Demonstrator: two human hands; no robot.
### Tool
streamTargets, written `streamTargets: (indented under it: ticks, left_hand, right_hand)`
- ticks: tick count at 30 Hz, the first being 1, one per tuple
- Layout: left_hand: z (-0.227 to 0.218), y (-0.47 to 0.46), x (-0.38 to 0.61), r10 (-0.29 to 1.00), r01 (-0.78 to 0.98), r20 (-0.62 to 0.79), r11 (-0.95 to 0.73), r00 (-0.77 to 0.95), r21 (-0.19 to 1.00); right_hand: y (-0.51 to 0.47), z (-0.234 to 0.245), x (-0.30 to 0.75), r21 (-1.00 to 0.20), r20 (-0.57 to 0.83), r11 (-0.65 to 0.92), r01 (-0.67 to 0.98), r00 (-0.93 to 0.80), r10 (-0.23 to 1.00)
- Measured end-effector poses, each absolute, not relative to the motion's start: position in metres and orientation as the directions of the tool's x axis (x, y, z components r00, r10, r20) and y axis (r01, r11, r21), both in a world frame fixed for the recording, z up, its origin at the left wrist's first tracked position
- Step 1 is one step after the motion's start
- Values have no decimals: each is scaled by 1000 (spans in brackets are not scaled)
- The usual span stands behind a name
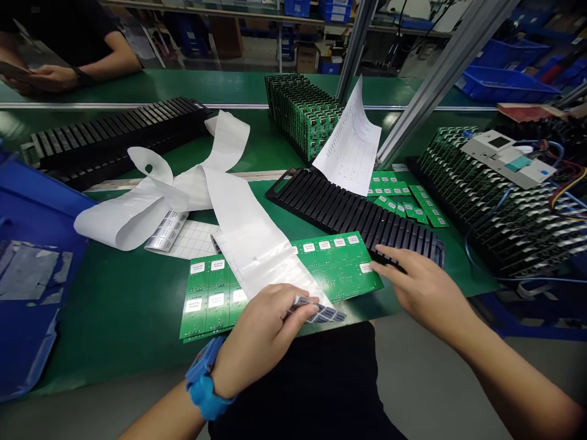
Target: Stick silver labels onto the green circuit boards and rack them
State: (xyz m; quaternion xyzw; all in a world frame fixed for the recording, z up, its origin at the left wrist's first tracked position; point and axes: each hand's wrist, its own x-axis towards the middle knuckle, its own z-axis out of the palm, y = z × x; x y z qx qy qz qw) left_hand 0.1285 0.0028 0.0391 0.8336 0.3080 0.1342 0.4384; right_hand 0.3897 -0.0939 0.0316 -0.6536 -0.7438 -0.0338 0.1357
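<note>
The left hand (261,342) is pinching a strip of white labels (316,311) between thumb and fingers, its long axis slanting rightward just over the near edge of the green circuit-board panel (334,269); the right hand (426,287) is spreading its fingers (384,260) apart at the panel's right edge.

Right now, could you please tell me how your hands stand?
Left hand pinching label strip; right hand at green circuit board; white backing paper lying across board.
</note>
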Motion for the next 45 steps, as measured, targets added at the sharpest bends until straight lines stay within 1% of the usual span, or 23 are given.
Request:
streamTargets:
  ticks: [1,2,4,6,8,12,13,15,17,18,19,20,22,24,27,33,35,38,39,40,41,42,45]
  left_hand:
    - [41,3,129,637,401,-47,-425,769,811]
    - [42,3,129,644,407,-47,-423,763,810]
    - [45,3,129,659,412,-45,-415,751,811]
    - [47,3,129,672,414,-45,-402,739,817]
    - [46,3,128,686,423,-51,-387,726,819]
    - [42,0,128,719,473,-82,-362,690,804]
    - [40,0,128,732,485,-85,-355,676,800]
    - [38,-1,128,763,504,-85,-335,641,796]
    - [38,-1,128,785,521,-80,-326,614,789]
    - [39,-1,128,788,526,-75,-334,611,782]
    - [40,-1,127,780,523,-66,-352,623,776]
    - [41,-1,126,762,510,-52,-379,646,773]
    - [43,-1,123,710,459,-17,-436,704,774]
    - [43,0,120,659,407,13,-480,752,777]
    - [41,0,117,630,390,15,-499,777,774]
    - [39,2,116,634,401,-15,-470,773,786]
    - [39,3,116,632,406,-25,-466,774,786]
    - [42,3,118,626,414,-44,-460,779,785]
    - [44,3,119,623,413,-47,-459,781,786]
    - [44,3,119,621,409,-46,-458,783,789]
    - [45,3,119,623,406,-43,-453,781,794]
    - [46,3,119,634,403,-36,-446,773,799]
    - [46,5,111,748,418,48,-421,662,805]
  right_hand:
    - [-95,34,389,-125,283,129,984,-89,955]
    - [-94,37,386,-162,316,112,980,-56,947]
    - [-90,43,374,-324,324,120,939,-9,946]
    - [-83,49,355,-511,254,163,844,-33,967]
    - [-75,52,334,-634,165,171,754,-84,983]
    - [-71,51,307,-731,57,66,680,-36,998]
    - [-72,50,305,-742,63,58,668,-17,998]
    - [-75,52,308,-750,147,110,653,2,989]
    - [-74,56,319,-718,251,151,679,50,967]
    - [-71,60,328,-695,265,138,706,73,961]
    - [-67,63,338,-671,236,100,734,84,968]
    - [-61,66,348,-648,161,50,760,72,984]
    - [-47,69,367,-599,-73,-6,800,-48,996]
    - [-35,70,379,-562,-247,8,827,-177,953]
    - [-25,67,385,-526,-315,61,848,-261,913]
    - [-26,59,377,-459,-315,88,884,-255,914]
    - [-32,59,371,-346,-252,145,927,-241,937]
    - [-41,63,364,-42,-71,154,987,-156,985]
    - [-42,66,363,17,-7,124,992,-124,992]
    - [-42,68,363,18,39,100,995,-100,994]
    - [-40,71,363,-44,52,96,994,-94,994]
    - [-37,73,363,-157,21,111,981,-109,994]
    - [-25,75,363,-555,-209,123,823,-281,937]
